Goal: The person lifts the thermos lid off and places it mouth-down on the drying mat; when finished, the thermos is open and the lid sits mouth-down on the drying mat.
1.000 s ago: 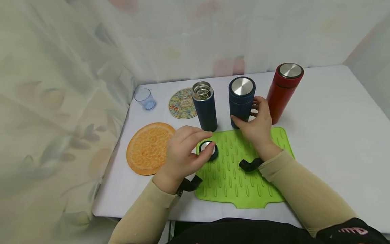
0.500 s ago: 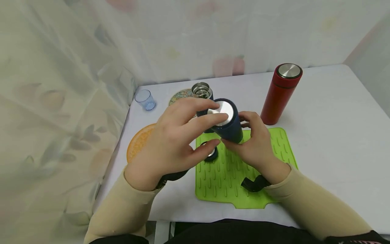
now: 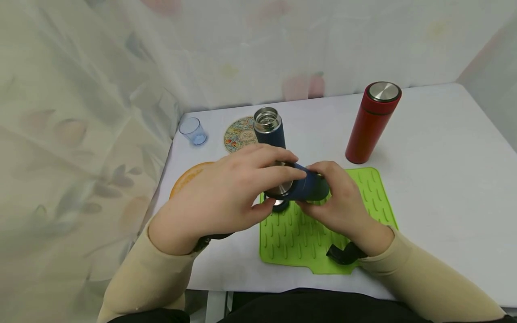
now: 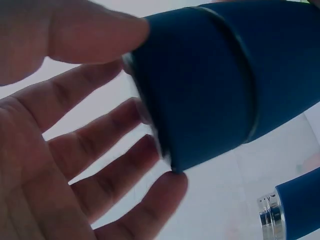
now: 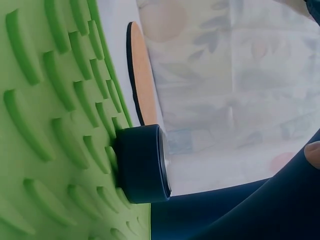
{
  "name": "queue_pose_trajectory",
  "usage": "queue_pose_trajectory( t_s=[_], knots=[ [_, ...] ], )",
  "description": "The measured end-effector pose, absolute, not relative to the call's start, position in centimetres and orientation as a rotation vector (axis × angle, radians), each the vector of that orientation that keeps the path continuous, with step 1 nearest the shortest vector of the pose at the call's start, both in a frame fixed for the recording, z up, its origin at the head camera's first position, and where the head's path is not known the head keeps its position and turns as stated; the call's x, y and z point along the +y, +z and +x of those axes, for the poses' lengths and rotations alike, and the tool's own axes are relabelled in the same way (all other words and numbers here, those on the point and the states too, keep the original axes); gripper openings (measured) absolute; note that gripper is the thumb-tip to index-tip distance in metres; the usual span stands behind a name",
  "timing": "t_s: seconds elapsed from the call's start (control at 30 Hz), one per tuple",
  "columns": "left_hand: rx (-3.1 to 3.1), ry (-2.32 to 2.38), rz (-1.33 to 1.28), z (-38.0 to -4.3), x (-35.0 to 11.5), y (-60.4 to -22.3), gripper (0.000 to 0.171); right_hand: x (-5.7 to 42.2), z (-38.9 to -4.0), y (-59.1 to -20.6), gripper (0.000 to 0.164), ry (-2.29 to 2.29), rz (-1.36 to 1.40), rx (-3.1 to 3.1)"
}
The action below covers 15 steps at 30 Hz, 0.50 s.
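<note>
A dark blue thermos (image 3: pixel 312 185) is tilted above the green mat (image 3: pixel 307 242), its capped end towards my left hand (image 3: pixel 238 190). My right hand (image 3: pixel 343 204) grips its body near the lower end. In the left wrist view, my left thumb lies on the side of the thermos lid (image 4: pixel 185 85), and the fingertips touch its end and rim. A second blue thermos (image 3: pixel 269 130) stands uncapped behind, partly hidden by the left hand. Its steel mouth shows in the left wrist view. A loose blue lid (image 5: pixel 142 165) sits on the mat under the held thermos.
A red thermos (image 3: pixel 371 125) stands capped at the back right. At the back left are a small blue glass (image 3: pixel 193 131) and a round patterned coaster (image 3: pixel 238 134). An orange round mat (image 3: pixel 186 179) lies partly under the left forearm and hand.
The capped blue thermos has been lifted from the back, brought nearer and tipped left. My left hand has come up to its lid. The red thermos has shifted slightly left.
</note>
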<state>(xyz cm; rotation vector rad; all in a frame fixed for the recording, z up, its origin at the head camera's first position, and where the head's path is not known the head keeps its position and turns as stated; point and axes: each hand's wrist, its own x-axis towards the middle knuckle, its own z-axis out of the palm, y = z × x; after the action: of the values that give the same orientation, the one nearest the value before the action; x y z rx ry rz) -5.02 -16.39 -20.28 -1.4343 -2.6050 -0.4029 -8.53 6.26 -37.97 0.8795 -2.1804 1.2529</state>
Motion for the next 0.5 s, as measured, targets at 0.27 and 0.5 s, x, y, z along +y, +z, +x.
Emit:
queue_pose_trajectory(
  t_s=[0.27, 0.5],
  knots=[
    [-2.617, -0.314, -1.183, -5.4, -16.0, -21.2, 0.038, 6.3, -8.3, -38.1, 0.065, 1.162, 0.877, -2.199],
    [-2.556, -0.087, -0.932, -5.8, -16.2, -22.7, 0.044, 6.0, -7.7, -38.0, 0.063, 1.118, 0.901, -2.213]
  ],
)
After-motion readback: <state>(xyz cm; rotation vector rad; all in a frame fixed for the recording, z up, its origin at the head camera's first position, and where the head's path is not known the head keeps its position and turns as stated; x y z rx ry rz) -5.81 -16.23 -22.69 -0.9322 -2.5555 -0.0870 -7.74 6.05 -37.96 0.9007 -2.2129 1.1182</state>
